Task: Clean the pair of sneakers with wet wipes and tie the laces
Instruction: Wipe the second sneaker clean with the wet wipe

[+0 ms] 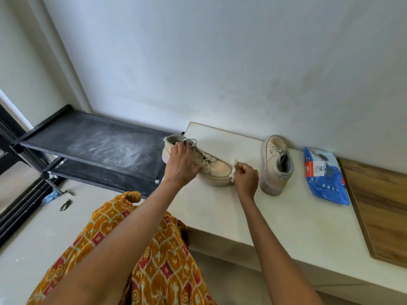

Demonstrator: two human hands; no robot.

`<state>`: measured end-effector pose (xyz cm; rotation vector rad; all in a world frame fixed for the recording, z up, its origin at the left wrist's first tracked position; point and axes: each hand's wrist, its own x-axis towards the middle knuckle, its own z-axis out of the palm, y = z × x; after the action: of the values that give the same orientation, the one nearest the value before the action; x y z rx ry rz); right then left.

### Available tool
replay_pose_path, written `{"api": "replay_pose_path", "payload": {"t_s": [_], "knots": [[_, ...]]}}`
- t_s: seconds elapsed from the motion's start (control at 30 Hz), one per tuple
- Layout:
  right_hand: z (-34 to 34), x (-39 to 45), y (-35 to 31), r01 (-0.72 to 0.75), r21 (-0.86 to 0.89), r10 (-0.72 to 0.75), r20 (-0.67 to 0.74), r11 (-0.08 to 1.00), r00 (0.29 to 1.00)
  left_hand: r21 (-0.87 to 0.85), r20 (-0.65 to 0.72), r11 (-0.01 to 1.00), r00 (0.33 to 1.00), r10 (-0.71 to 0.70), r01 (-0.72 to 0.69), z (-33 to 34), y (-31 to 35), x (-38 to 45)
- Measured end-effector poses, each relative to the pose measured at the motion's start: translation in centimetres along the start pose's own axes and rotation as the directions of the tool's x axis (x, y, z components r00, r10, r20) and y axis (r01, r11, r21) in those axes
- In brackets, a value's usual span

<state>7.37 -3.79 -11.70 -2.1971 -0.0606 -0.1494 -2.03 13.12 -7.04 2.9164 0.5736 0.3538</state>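
The near sneaker (217, 170) is pale beige, high-topped, with a thick light platform sole and loose off-white laces; its leather toe looks smooth and creased. It lies on a white ledge (286, 219), toe pointing toward the second sneaker (276, 166). The left hand (182, 166) rests over its lace area, fingers curled down around the upper. The right hand (246, 178) pinches a crumpled white wipe (233, 170) against the toe cap, fingers bent tight on it. The second sneaker stands just right of the first, same colour and sole, its opening facing the viewer. Further right of that sneaker lies a blue, crinkled plastic wipes pack (326, 179), then a wooden board (383, 208). Left of the first sneaker stands a black fabric rack (99, 146), dusty on top.
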Motion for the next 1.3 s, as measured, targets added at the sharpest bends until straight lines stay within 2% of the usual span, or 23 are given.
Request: {"api": "replay_pose_path", "payload": {"t_s": [0.1,0.23,0.37,0.47,0.6,0.7,0.8,0.9,1.0,1.1,1.17,1.3], "knots": [[0.4,0.6,-0.2,-0.041,-0.020,0.042,0.059,0.999,0.997,0.008,0.001,1.000,1.000,-0.004,0.004,-0.3,0.1,-0.1],[-0.8,-4.3,1.0,0.049,0.037,-0.045,-0.113,0.998,0.993,-0.018,-0.008,1.000,1.000,-0.018,0.018,-0.4,0.4,-0.2],[-1.5,-6.1,2.2,0.101,-0.024,-0.103,-0.102,0.995,0.989,-0.111,0.070,0.987,0.991,-0.112,0.120,-0.3,1.2,-0.1],[-1.5,-3.0,0.6,0.045,0.041,-0.039,-0.135,0.998,0.990,-0.113,0.136,0.974,0.975,-0.178,0.194,0.1,2.1,0.1],[-0.3,0.4,-0.5,-0.023,-0.083,0.028,0.058,0.996,0.998,-0.130,0.143,0.969,0.971,-0.193,0.211,0.5,2.5,0.2],[0.1,-0.9,0.2,-0.056,-0.019,0.057,0.042,0.998,0.998,-0.127,0.172,0.980,0.976,-0.132,0.155,0.2,2.1,0.4],[-0.4,-4.6,1.2,-0.019,0.074,0.020,-0.007,0.997,1.000,-0.189,0.253,0.981,0.967,0.019,0.030,-0.8,1.0,1.1],[-1.2,-6.5,1.8,0.026,0.102,-0.029,0.028,0.994,0.999,-0.145,0.294,0.984,0.945,0.144,-0.105,-1.2,0.4,1.8],[-1.4,-4.5,0.8,0.030,0.064,-0.033,0.048,0.998,0.998,-0.101,0.259,0.983,0.950,0.177,-0.156,-1.0,0.4,1.9],[-0.6,-1.7,-1.0,-0.029,0.070,0.017,0.166,0.997,0.986,-0.032,0.213,0.979,0.955,0.205,-0.203,-0.9,0.3,1.8],[0.1,-1.2,-1.4,-0.016,0.060,0.001,0.235,0.998,0.972,0.055,0.219,0.974,0.954,0.205,-0.222,-0.8,0.4,1.9],[-0.6,-2.7,-0.1,0.076,-0.020,-0.071,0.170,0.997,0.983,0.238,0.245,0.950,0.959,0.140,-0.200,-0.5,1.0,1.9]]}}
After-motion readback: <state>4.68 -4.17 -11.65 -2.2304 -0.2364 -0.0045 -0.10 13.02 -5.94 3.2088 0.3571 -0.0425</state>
